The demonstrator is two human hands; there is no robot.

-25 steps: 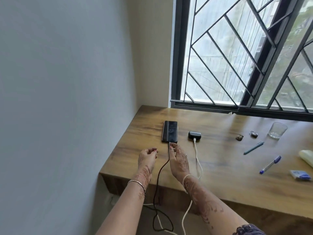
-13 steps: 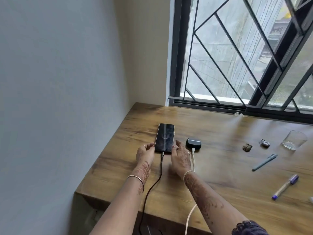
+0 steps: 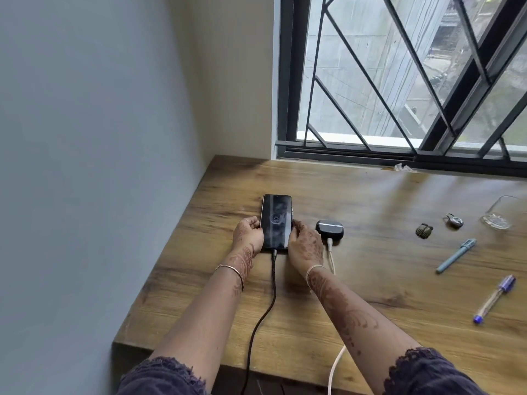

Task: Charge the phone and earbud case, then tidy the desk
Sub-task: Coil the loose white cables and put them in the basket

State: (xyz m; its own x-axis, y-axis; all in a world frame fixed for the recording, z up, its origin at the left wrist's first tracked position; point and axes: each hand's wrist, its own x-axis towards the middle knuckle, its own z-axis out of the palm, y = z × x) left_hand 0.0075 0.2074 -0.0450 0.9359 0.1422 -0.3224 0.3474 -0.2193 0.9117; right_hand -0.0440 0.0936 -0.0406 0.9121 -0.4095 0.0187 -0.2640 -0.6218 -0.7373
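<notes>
On the lit screen of the black phone [image 3: 276,222], a pale ring with "23" inside; no other writing readable. Flat and glossy on the wood-grain desk [image 3: 370,280], far-left area, close to the matte grey wall [image 3: 85,138], long side running near to far.

Held at its near half from both sides: left hand [image 3: 247,236] with fingers curled against the left edge, right hand [image 3: 305,246] with fingertips curled onto the right edge. Thin bangle on each wrist.

Plugged into the phone's near end, a black cable [image 3: 272,286], trailing between the forearms and over the desk's squared near edge.

Just right of the right hand, a rounded dark earbud case [image 3: 330,228], smooth and shiny, with a white cable [image 3: 331,259] in its near side, also dropping off the near edge.

Well apart at right: a small metal padlock [image 3: 453,220], a ridged olive-brown item [image 3: 424,230] too small to identify, a clear glass [image 3: 499,215] cut by the frame, a teal pen [image 3: 456,255], a clear-barrelled pen [image 3: 494,298] with purple cap.

Bare wood between case and these items, and from phone to the dark-framed window grille [image 3: 370,81].
</notes>
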